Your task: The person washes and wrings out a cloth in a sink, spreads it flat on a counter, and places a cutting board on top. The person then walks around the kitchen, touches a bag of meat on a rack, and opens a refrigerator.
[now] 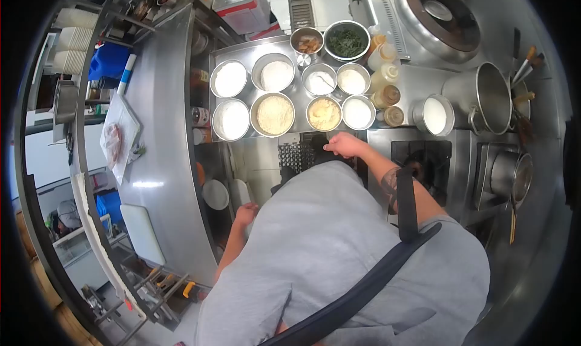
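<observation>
My right hand (346, 145) is closed, fingers pressed together, just in front of the tray of round metal tubs. Whether anything sits inside its grip is hidden. Nearest to it are a tub of yellow powder (324, 113) and a tub of white powder (357, 112). Down at my left side hangs my left hand (246, 215), fingers curled in, with nothing seen in it. More tubs of pale powder (231, 78) stand at the tray's left, one of them holding beige powder (273, 114). Behind stand a bowl of dark green leaves (347, 41) and a small bowl of brown pieces (307, 42).
Squeeze bottles (384, 57) and brown-filled jars (387, 96) line the tray's right side. Further right are a pot of white contents (436, 115), a tall stockpot (491, 98), a gas burner (422, 164) and a wok (440, 19). A steel counter (166, 104) bears a white cutting board (123, 125).
</observation>
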`<state>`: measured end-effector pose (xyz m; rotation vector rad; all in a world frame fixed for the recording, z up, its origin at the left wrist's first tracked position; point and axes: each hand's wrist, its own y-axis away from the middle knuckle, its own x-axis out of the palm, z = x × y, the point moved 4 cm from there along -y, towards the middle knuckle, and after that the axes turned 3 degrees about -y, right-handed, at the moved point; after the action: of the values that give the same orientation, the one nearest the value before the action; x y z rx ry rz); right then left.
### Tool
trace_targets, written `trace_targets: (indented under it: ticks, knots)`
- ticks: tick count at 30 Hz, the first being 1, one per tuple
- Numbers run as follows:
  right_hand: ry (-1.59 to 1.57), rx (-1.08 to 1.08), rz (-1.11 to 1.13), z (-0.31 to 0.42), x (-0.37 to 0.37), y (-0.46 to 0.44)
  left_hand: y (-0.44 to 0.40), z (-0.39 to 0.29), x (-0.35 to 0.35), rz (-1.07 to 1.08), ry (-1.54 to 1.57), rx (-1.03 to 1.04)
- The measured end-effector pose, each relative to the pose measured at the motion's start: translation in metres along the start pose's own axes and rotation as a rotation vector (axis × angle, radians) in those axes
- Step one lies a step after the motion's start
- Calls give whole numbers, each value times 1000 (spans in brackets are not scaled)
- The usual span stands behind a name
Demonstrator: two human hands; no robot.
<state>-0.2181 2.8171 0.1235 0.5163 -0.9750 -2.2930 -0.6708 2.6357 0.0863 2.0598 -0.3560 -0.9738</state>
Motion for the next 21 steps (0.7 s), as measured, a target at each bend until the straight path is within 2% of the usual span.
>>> trace_targets:
  ticks: [1,3,5,7,9,10,11,13,15,16,19,21]
  knots:
    - [0,-4,15,6,-1,1,12,-15,1,-42,-62,45]
    - [67,-72,81,20,-6,-3,31,-44,2,-86,15,22]
    - [130,-119,95,27,-5,-9,47,-61,1,-112,86,-116]
    - [197,-309,132,36,-2,-12,38,-28,21,-82,216,-139]
    - [184,-320,154,47,2,-11,35,-32,36,-164,255,-158]
    - [231,-339,170,57,2,-6,65,-92,20,-160,191,-132]
    - [274,-357,190,67,1,-4,60,-96,24,-172,217,-136]
    - [305,-389,221,80,-4,-4,49,-80,39,-146,280,-237]
    - [312,-404,255,84,-6,-1,28,-51,62,-142,313,-192]
    - [283,-420,251,89,-12,-3,25,-48,71,-138,331,-132]
    - [290,-456,212,109,-37,2,23,-43,93,-102,403,-146]
    - [433,-480,-37,128,-68,14,25,-35,100,-109,419,-149]
